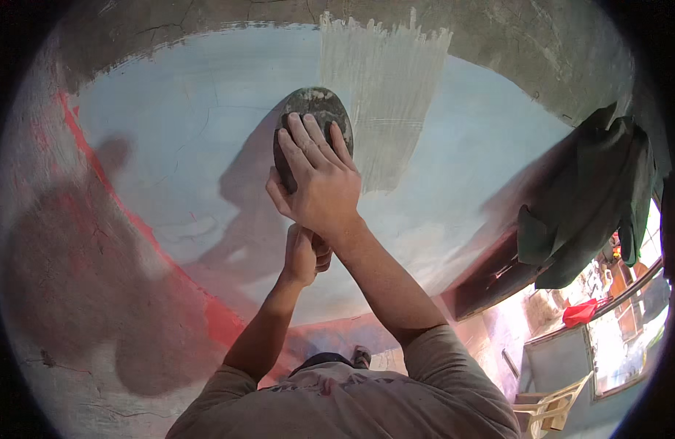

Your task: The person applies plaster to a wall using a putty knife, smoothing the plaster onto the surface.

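Observation:
My right hand (319, 179) lies with its fingers stretched over a dark, oval, flat tool (319, 102). The tool rests against a pale blue painted wall (184, 139), and its worn upper end shows past my fingertips. Just below, my left hand (301, 256) is closed in a fist near the right wrist. A little of something dark shows by its fingers, but what they grip is hidden. To the right of the tool, a streaky grey coated strip (396, 95) runs down the wall with a ragged top edge.
Bare grey plaster (513, 36) borders the blue area above; a red band (132, 219) edges it at left. A dark green cloth (586, 197) hangs at right. Below it are a window opening (623, 336) and a pale chair (553, 406). My shadow falls across the left wall.

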Available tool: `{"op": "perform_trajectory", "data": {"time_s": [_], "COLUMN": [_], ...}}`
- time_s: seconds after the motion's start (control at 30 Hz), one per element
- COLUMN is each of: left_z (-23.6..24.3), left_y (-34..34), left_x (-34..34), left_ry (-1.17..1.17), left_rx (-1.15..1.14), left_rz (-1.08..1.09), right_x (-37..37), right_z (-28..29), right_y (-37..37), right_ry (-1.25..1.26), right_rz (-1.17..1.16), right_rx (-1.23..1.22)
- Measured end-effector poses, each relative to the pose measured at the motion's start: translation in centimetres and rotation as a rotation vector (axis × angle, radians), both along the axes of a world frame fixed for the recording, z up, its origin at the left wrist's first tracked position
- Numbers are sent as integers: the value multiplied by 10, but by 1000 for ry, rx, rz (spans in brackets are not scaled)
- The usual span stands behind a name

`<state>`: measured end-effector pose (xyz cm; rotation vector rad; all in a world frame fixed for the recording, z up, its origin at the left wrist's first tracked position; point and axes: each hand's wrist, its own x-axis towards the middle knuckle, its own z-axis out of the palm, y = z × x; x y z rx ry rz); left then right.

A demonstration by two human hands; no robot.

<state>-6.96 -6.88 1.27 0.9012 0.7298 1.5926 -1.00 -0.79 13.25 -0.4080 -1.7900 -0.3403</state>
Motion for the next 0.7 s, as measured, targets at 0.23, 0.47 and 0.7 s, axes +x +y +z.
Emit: {"op": "perform_trajectory", "data": {"time_s": [0.23,0.47,0.7], "left_z": [1,-4,13], "left_y": [-1,0,-2], "left_x": [-1,-4,-9], "left_ry": [19,31,61], "left_rx": [-41,-22,-12], "left_rz": [56,67,69], "right_x": [-1,-2,-3], "right_z": [-3,-2,11], "right_y": [-1,0,-1], "right_ry": [-9,-2,9], "right_rz": [9,45,26], "right_rx": [-16,-27,-13]}}
